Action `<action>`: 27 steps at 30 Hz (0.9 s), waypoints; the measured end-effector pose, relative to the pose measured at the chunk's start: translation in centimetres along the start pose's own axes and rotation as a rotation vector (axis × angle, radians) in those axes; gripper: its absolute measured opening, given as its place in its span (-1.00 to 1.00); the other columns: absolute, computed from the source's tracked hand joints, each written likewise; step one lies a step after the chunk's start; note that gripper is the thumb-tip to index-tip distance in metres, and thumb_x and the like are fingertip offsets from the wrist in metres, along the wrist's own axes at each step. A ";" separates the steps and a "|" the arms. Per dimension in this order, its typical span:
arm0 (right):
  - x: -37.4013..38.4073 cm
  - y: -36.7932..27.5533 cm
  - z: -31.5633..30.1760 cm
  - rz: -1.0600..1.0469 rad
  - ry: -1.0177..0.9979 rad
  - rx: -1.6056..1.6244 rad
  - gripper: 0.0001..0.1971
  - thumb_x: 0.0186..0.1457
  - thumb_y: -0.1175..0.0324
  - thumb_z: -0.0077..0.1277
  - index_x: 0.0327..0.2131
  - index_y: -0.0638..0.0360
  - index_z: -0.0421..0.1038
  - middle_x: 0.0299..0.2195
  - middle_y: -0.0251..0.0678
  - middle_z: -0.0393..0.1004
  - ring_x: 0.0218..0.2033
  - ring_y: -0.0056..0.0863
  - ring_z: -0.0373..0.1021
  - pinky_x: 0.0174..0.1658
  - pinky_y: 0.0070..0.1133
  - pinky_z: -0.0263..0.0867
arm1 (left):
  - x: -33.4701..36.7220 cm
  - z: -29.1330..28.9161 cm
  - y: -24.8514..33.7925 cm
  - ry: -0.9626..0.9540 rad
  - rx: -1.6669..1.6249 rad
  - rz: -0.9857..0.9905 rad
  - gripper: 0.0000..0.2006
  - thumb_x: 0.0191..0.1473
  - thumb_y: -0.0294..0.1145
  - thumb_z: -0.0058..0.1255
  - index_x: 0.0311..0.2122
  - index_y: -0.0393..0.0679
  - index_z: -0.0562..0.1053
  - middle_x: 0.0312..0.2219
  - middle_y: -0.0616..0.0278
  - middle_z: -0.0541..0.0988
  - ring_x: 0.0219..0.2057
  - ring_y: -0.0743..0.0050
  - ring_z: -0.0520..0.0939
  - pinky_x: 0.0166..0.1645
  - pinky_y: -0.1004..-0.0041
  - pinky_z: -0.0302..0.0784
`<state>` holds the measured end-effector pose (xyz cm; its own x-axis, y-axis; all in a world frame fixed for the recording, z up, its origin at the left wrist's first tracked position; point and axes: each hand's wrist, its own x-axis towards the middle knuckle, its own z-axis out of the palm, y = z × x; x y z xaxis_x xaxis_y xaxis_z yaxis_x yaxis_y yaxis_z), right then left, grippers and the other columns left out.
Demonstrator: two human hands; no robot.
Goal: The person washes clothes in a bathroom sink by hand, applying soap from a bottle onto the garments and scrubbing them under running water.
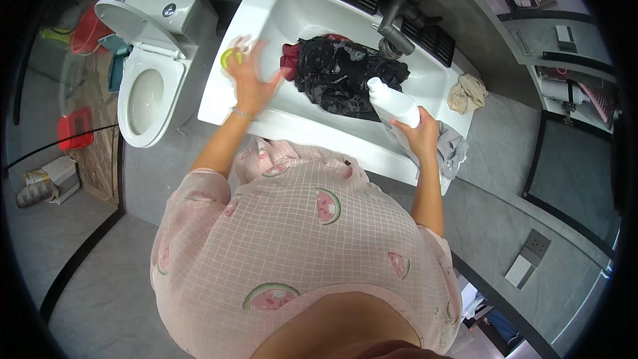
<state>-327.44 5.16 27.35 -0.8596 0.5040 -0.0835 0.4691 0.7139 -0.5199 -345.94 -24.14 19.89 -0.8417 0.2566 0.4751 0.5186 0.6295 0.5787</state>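
My right hand is wrapped round a white plastic bottle, held tilted over the near right side of the white sink. The bottle's narrow top points at the wet laundry. In the basin lies a heap of soaked black clothes, with a dark red cloth at its left end. My left hand is over the sink's left rim, blurred by motion, its thumb stretched out to the right. Against its fingers shows a small yellow-green round thing; whether they grip it is unclear.
A dark faucet reaches over the basin from the back right. Beige cloth lies on the right rim, and grey cloth hangs nearer to me. A white toilet with its lid up stands left. Mirrored cabinets are at the right.
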 end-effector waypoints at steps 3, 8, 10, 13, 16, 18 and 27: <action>0.0 -0.7 -0.2 -0.111 -0.070 0.026 -0.55 -0.38 0.25 0.33 -0.40 0.32 0.40 -0.49 -0.09 0.50 -0.44 -0.30 0.47 -0.36 -0.49 0.32 | -0.7 5.0 5.1 -0.521 -0.620 0.152 -0.51 -0.19 -0.49 0.13 -0.05 -0.03 0.36 0.03 0.01 0.23 0.05 0.02 0.25 0.10 0.22 0.18; -0.3 -1.1 -0.2 -0.109 -0.083 0.013 -0.58 -0.38 0.25 0.33 -0.44 0.31 0.40 -0.53 -0.09 0.49 -0.47 -0.29 0.46 -0.39 -0.50 0.31 | -0.4 10.1 8.2 -0.814 -0.819 0.168 -0.62 -0.08 -0.60 0.00 -0.07 -0.15 0.36 -0.18 0.05 0.44 -0.26 0.20 0.51 -0.19 0.42 0.47; -0.4 -0.8 -0.3 -0.104 -0.084 0.012 -0.58 -0.38 0.25 0.33 -0.45 0.31 0.40 -0.53 -0.09 0.48 -0.47 -0.27 0.46 -0.39 -0.50 0.31 | -0.5 10.7 8.3 -0.804 -0.783 0.188 -0.65 -0.07 -0.57 0.00 -0.09 -0.19 0.37 -0.23 0.04 0.46 -0.30 0.20 0.52 -0.22 0.41 0.46; -0.8 -1.0 -0.2 -0.110 -0.079 -0.034 -0.58 -0.39 0.25 0.34 -0.46 0.30 0.39 -0.54 -0.09 0.48 -0.47 -0.22 0.45 -0.40 -0.48 0.30 | -0.4 11.1 8.7 -0.781 -0.733 0.207 -0.77 0.02 -0.35 -0.02 -0.27 -0.28 0.43 -0.47 0.01 0.52 -0.45 0.18 0.54 -0.31 0.40 0.44; -0.8 -0.5 0.2 -0.084 -0.109 0.018 -0.57 -0.40 0.25 0.34 -0.44 0.29 0.39 -0.51 -0.07 0.48 -0.45 -0.20 0.45 -0.37 -0.47 0.31 | 0.0 11.8 9.3 -0.955 -0.461 -0.199 -0.42 0.09 0.08 -0.32 -0.57 -0.27 0.50 -0.65 -0.05 0.51 -0.55 0.04 0.55 -0.31 0.29 0.44; -0.8 -0.6 0.2 -0.082 -0.098 0.015 -0.56 -0.39 0.24 0.33 -0.43 0.28 0.39 -0.50 -0.07 0.48 -0.43 -0.20 0.45 -0.37 -0.47 0.31 | 0.1 12.5 9.3 -0.907 -0.327 -0.270 -0.43 0.10 0.04 -0.35 -0.51 -0.28 0.52 -0.59 -0.03 0.53 -0.50 0.08 0.57 -0.26 0.28 0.44; -0.4 -0.4 0.5 -0.032 -0.026 0.022 -0.56 -0.38 0.25 0.33 -0.42 0.30 0.40 -0.50 -0.10 0.50 -0.45 -0.29 0.46 -0.37 -0.48 0.32 | 0.8 11.5 8.0 -0.969 -1.091 0.057 -0.72 -0.09 -0.61 -0.02 -0.18 -0.17 0.43 -0.20 0.21 0.37 -0.31 0.54 0.47 -0.20 0.57 0.43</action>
<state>-327.38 4.44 27.20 -0.8790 0.4685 -0.0882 0.4371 0.7183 -0.5413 -344.20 -10.45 17.30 -0.3573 0.9225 0.1463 0.0371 -0.1425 0.9891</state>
